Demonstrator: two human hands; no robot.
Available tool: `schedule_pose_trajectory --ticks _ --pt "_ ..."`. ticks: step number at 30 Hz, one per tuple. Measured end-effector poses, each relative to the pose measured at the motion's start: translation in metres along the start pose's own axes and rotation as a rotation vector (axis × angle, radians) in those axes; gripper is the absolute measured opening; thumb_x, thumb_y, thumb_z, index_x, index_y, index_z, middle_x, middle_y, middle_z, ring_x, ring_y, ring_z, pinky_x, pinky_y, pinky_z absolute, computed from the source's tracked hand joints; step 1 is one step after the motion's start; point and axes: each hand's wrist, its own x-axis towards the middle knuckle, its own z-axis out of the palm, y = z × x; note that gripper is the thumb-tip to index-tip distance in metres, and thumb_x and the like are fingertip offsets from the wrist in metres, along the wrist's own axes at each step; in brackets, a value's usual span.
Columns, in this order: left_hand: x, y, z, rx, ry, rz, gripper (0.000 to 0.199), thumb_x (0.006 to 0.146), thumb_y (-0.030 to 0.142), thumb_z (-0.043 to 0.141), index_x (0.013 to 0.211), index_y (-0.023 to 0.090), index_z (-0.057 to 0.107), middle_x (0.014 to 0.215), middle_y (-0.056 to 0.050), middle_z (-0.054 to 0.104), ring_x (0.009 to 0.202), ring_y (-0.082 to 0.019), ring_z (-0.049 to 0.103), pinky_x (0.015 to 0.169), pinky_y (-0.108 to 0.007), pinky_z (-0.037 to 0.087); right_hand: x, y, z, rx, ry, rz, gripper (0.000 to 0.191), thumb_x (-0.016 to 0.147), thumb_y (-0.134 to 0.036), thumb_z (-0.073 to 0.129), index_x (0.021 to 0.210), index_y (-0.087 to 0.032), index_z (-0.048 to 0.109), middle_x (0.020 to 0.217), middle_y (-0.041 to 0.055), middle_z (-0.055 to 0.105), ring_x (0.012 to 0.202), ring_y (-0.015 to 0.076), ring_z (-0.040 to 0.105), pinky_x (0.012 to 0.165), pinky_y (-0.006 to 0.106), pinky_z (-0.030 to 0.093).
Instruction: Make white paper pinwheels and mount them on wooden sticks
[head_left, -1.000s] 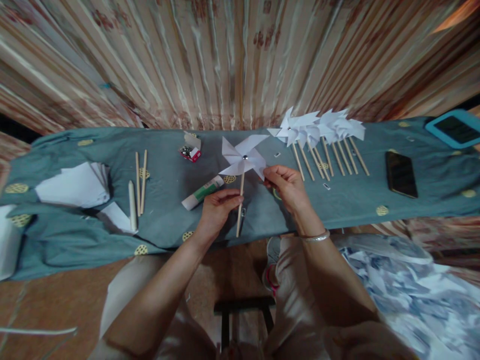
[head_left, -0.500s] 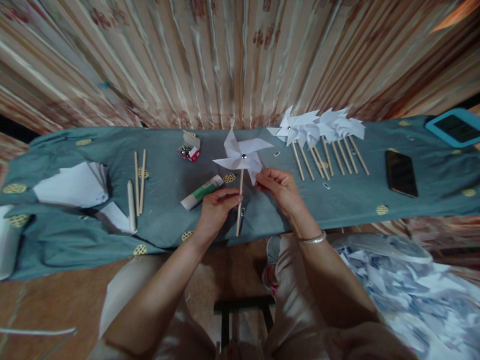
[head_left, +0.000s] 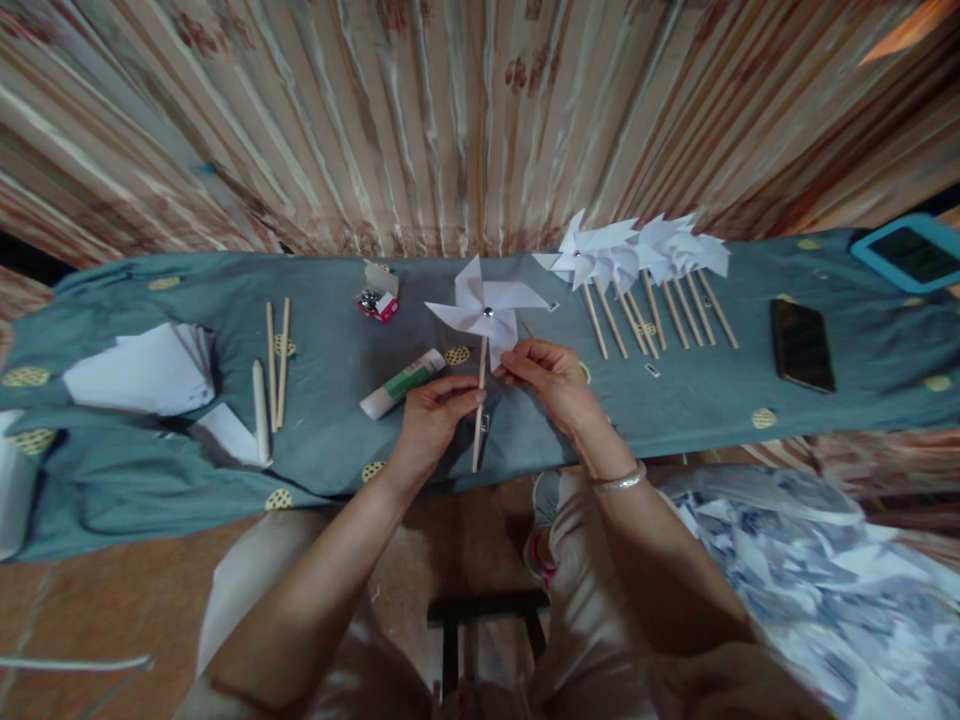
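Observation:
A white paper pinwheel (head_left: 466,318) with a shiny pin at its centre is held above the cloth-covered table. My left hand (head_left: 435,420) pinches its wooden stick (head_left: 478,435) between thumb and fingers. At the lower blade, my right hand (head_left: 546,378) has its thumb and fingertips closed on the paper's tip. Just left of the pinwheel lies a glue stick (head_left: 403,383) with a green label. Behind that, a small red box (head_left: 379,303) stands with its flap up and shiny pins inside.
Finished pinwheels (head_left: 645,248) lie in an overlapping row at the back right. A phone (head_left: 802,345) and a blue-framed device (head_left: 911,255) are farther right. Paper sheets (head_left: 142,370) and loose sticks (head_left: 283,365) lie left. A clear bag of paper pieces (head_left: 817,580) sits below the table's right side.
The pinwheel's blades have turned on the stick. My right hand has moved slightly left with the blade tip, while my left hand stays on the stick.

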Motion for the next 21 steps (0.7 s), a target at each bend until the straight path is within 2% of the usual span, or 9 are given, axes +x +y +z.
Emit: schedule_pose_trajectory --ticks 8,21 --pt "0.0004 -0.0022 0.0006 0.015 -0.008 0.020 0.023 0.054 0.028 0.083 0.074 0.017 0.076 0.068 0.000 0.070 0.061 -0.011 0.058 0.064 -0.026 0.048 0.0005 0.0029 0.0013 -0.025 -0.015 -0.010 0.040 0.058 -0.056 0.083 0.059 -0.020 0.067 0.065 0.0002 0.070 0.057 0.0103 0.054 0.057 0.024 0.044" --pt "0.0001 -0.0033 0.0021 0.015 -0.008 -0.001 0.026 0.053 0.029 0.084 0.074 0.017 0.076 0.071 -0.001 0.070 0.064 -0.012 0.059 0.065 -0.026 0.048 0.0001 0.0034 0.0031 -0.044 -0.018 -0.025 0.040 0.058 -0.056 0.083 0.058 -0.020 0.068 0.061 -0.0003 0.068 0.055 0.0094 0.052 0.055 0.024 0.042"
